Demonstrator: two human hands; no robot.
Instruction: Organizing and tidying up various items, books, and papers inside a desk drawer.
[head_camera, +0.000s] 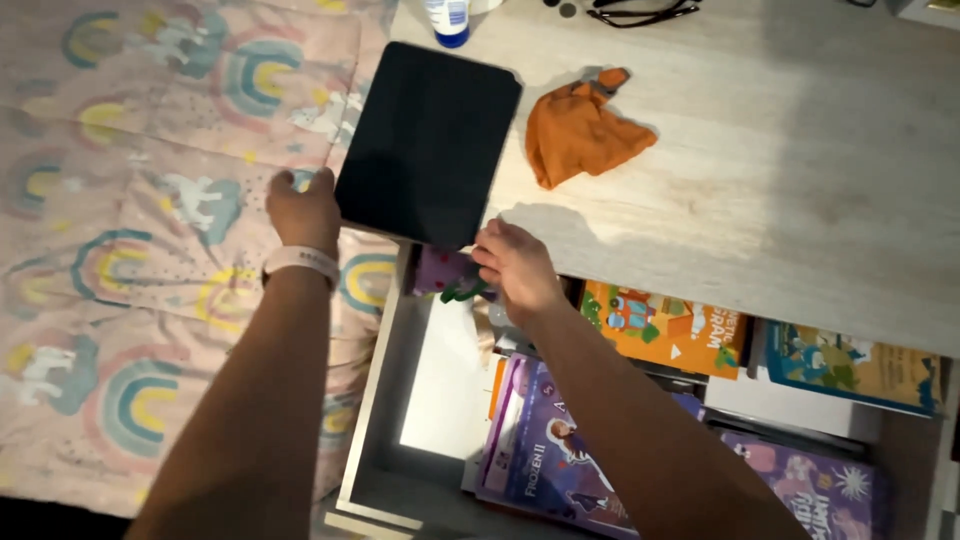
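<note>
Pale wood desk top (800, 180) above an open drawer (400, 400), patterned rainbow bedspread (120, 250) to the left

Left hand (303, 208): fingers curled round the left edge of the dark tablet (428, 142), thumb side toward the screen, gripping it. Pale wristband (300, 260) on that wrist. Hand sits over the bedspread, just off the desk's edge

Right hand (515, 268): fingertips at the tablet's lower right corner, touching or pinching it; fingers bent, whether they close fully round the corner I cannot tell. Hand hangs over the drawer's back end

Tablet: flat, screen dark, lying tilted on the desk's left corner, its lower left part overhanging the desk toward the bedspread. It lies between the two hands, left hand at its lower left edge, right hand at its bottom corner

Just below right fingers: a small purple and green toy (450, 275) in the drawer's back corner. Farther out in the drawer: a purple picture book (545, 440), an orange book (665, 325), a blue-green book (850, 365)

On the desk, right of the tablet and apart from it: crumpled orange cloth (580, 135). At the far edge: a white and blue bottle (448, 20), dark glasses (640, 12)
</note>
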